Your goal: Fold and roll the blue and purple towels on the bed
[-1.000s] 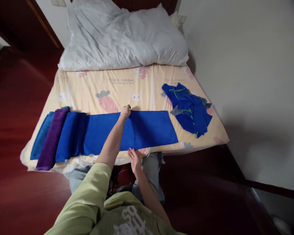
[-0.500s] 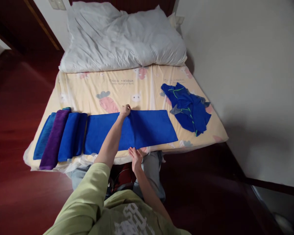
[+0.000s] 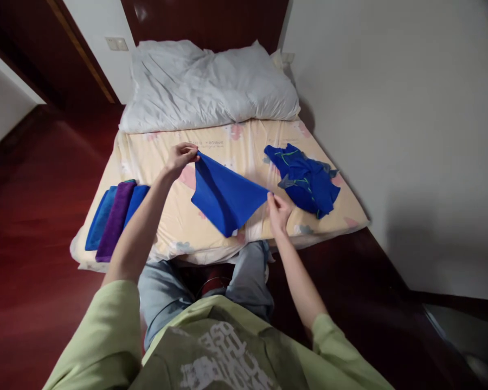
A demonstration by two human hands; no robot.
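Note:
A blue towel (image 3: 230, 197) hangs stretched between my two hands above the bed, its lower part drooping to a point. My left hand (image 3: 183, 157) pinches its upper left corner. Lower down on the right, my right hand (image 3: 278, 212) pinches the other corner. Beyond my left forearm, several folded towels lie side by side: a teal-blue towel (image 3: 98, 219), a purple towel (image 3: 116, 222) and a blue towel (image 3: 137, 197), partly hidden by my arm. A crumpled blue garment (image 3: 307, 181) with green seams and grey parts rests to the right of my right hand.
The bed (image 3: 171, 233) has a pale yellow sheet with carrot and rabbit prints. A white bulky pillow or quilt (image 3: 211, 89) lies at the headboard (image 3: 211, 21). A white wall (image 3: 382, 135) runs along the right, and dark red floor (image 3: 36, 216) surrounds the bed.
The blue towel, earlier flat and long on the bed, is lifted and held by both hands. My left hand moved up and left; my right hand moved right and up and closed on a corner.

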